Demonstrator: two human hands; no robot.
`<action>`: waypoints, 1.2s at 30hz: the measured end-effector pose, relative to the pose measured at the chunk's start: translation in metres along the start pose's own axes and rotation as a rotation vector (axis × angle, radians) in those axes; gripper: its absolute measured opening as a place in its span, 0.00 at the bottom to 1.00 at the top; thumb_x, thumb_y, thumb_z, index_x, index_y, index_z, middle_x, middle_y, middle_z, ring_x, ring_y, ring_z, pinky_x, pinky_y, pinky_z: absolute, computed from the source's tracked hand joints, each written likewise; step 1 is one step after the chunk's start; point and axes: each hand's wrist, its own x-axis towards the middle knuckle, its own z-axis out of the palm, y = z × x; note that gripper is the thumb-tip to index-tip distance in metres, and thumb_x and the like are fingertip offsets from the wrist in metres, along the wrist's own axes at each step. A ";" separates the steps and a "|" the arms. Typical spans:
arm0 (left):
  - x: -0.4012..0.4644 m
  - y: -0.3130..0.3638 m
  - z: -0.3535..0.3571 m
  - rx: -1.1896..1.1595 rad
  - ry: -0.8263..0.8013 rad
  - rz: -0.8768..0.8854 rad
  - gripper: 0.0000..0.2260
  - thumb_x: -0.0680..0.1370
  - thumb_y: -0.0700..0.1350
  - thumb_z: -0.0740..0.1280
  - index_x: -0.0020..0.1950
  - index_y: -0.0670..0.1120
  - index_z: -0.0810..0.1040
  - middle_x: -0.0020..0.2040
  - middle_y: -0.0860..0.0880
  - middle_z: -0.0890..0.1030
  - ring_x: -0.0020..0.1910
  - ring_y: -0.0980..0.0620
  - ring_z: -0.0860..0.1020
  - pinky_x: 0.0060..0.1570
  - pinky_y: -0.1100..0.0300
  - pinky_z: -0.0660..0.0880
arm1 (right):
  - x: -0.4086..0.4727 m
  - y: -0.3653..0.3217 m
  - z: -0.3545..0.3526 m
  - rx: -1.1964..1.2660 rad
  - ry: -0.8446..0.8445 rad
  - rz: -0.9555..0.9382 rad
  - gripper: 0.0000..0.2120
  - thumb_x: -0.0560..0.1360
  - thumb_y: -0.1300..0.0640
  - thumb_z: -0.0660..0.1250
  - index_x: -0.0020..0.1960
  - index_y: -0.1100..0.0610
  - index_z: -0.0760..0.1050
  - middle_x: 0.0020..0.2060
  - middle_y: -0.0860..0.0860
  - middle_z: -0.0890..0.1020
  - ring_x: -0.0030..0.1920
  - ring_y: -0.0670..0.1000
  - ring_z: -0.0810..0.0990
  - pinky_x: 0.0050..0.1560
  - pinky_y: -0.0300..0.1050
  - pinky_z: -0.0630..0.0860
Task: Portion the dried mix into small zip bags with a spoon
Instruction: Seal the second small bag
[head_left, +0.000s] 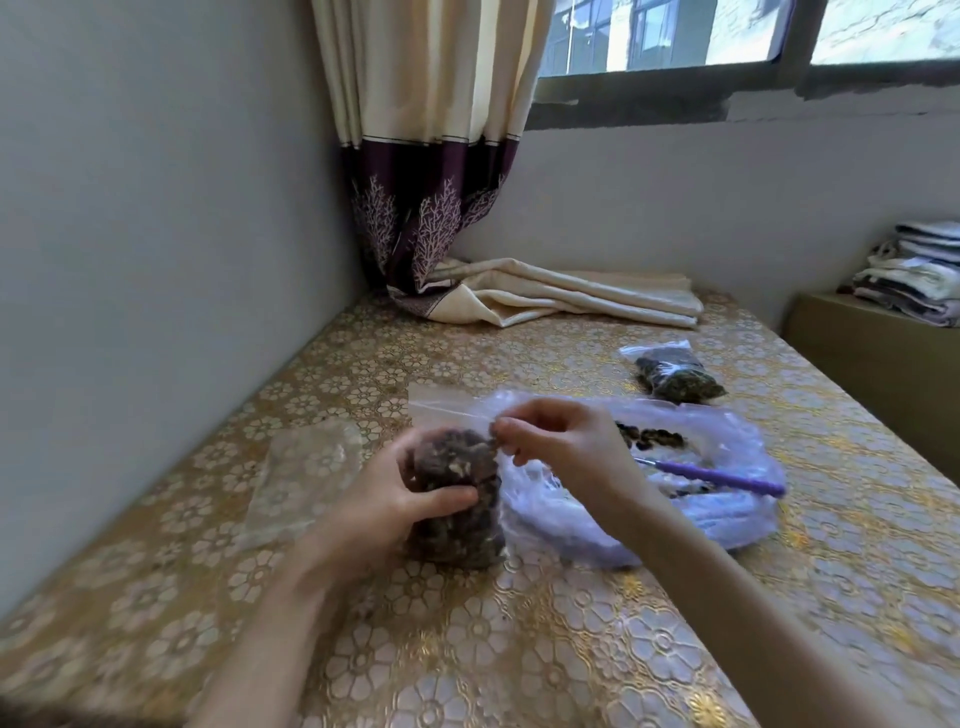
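Observation:
A small zip bag full of dark dried mix stands upright on the table's middle. My left hand grips its side, thumb across the front. My right hand pinches the bag's clear top strip at its right end. Just right of it lies a large bluish plastic bag with some dark mix inside. A spoon with a purple handle rests in that bag. A filled small zip bag lies farther back on the right. Several empty clear bags lie flat to the left.
The table carries a gold floral cloth and sits in a wall corner at the left. A curtain hangs at the back, its cream end piled on the tabletop. Folded cloths sit on a cabinet at the right.

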 end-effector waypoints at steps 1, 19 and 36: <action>-0.001 0.004 0.001 0.039 0.030 0.045 0.28 0.59 0.48 0.80 0.57 0.54 0.77 0.52 0.52 0.83 0.53 0.55 0.80 0.44 0.66 0.77 | 0.002 -0.005 0.000 0.004 0.005 -0.020 0.02 0.71 0.66 0.70 0.41 0.64 0.81 0.31 0.53 0.80 0.29 0.41 0.76 0.31 0.30 0.71; -0.013 0.004 0.011 -0.035 0.106 0.105 0.24 0.61 0.50 0.79 0.55 0.56 0.78 0.49 0.55 0.83 0.48 0.56 0.81 0.40 0.65 0.78 | -0.016 -0.003 -0.004 0.109 -0.003 -0.022 0.04 0.72 0.63 0.69 0.43 0.57 0.82 0.30 0.45 0.82 0.31 0.41 0.76 0.31 0.30 0.71; -0.016 0.013 0.008 -0.109 0.266 0.238 0.14 0.64 0.58 0.74 0.43 0.51 0.84 0.40 0.45 0.85 0.44 0.47 0.83 0.45 0.61 0.79 | -0.022 0.002 -0.007 0.203 0.118 0.090 0.03 0.69 0.62 0.72 0.39 0.56 0.83 0.30 0.48 0.83 0.29 0.41 0.76 0.32 0.32 0.73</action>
